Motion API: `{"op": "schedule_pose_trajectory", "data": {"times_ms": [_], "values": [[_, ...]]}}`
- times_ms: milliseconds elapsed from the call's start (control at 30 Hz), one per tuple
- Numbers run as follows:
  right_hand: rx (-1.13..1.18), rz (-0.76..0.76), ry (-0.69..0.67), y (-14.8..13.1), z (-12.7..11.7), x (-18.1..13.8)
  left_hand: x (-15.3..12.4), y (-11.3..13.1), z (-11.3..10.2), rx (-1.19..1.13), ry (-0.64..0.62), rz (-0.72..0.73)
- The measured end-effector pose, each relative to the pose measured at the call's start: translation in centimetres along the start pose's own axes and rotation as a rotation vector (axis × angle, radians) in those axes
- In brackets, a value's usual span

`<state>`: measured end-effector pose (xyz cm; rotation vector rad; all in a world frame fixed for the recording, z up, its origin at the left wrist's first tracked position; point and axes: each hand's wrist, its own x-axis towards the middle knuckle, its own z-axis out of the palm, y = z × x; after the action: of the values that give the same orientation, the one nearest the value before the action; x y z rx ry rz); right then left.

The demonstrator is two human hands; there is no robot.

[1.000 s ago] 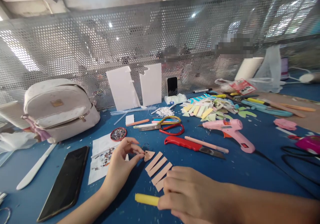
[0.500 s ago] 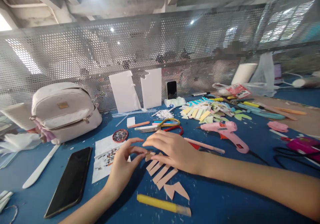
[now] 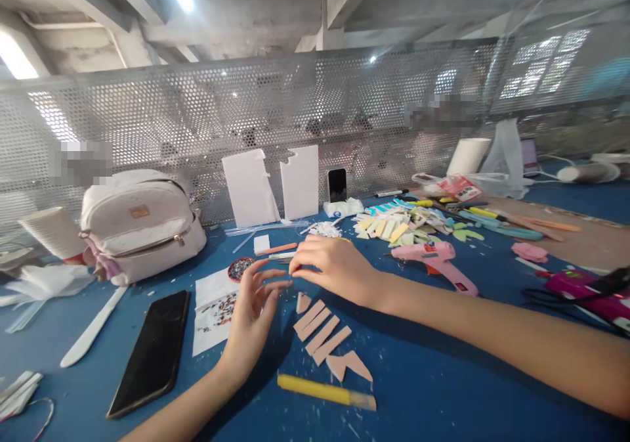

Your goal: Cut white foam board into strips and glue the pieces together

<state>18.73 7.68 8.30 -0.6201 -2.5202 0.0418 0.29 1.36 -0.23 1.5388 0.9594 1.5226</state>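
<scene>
My left hand [image 3: 253, 314] is raised over the blue table, fingers apart and curved to the right, with nothing visible in it. Facing it, my right hand [image 3: 339, 266] hovers with loosely bent, parted fingers; its thumb is hidden and I see nothing held. The fingertips of both hands nearly meet. Just below them lie a small pink triangular piece [image 3: 303, 302], several pink strips [image 3: 322, 335] and a pink piece with pointed ends [image 3: 350, 366]. A yellow tube with a clear end [image 3: 325, 391] lies nearest me. Scissors behind my right hand are mostly covered.
On the left are a black phone [image 3: 150, 353], a white plastic knife [image 3: 93, 327] and a pale backpack [image 3: 142, 228]. A paper sheet [image 3: 207, 327] with small dark bits lies beside my left hand. To the right lie a pink glue gun [image 3: 438, 261] and piled paper scraps [image 3: 403, 225].
My hands have lifted off the small pink piece, which now lies uncovered above the strips. My right hand moved up and away from the strips. The camera view has tilted slightly upward.
</scene>
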Motion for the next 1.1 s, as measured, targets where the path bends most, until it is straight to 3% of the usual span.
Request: {"op": "schedule_pose_trajectory", "data": {"times_ms": [300, 433, 667, 800, 1100], "values": [[0.08, 0.195, 0.173, 2.3, -7.4, 3.7, -0.5, -0.6, -0.1, 0.152, 0.011, 0.039], [-0.051, 0.24, 0.243, 5.8, -11.0, 4.4, -0.7, -0.2, -0.1, 0.185, 0.011, 0.05], [-0.425, 0.549, 0.297, 13.7, -15.6, 1.6, -0.8, -0.1, 0.1, 0.243, -0.009, 0.046], [-0.553, 0.724, 0.2, 16.9, -16.4, -1.2, -0.8, 0.1, 0.3, 0.269, -0.014, 0.034], [-0.574, 0.766, -0.047, 20.2, -13.7, -6.0, -0.7, -0.2, 0.2, 0.305, -0.034, 0.057]]}}
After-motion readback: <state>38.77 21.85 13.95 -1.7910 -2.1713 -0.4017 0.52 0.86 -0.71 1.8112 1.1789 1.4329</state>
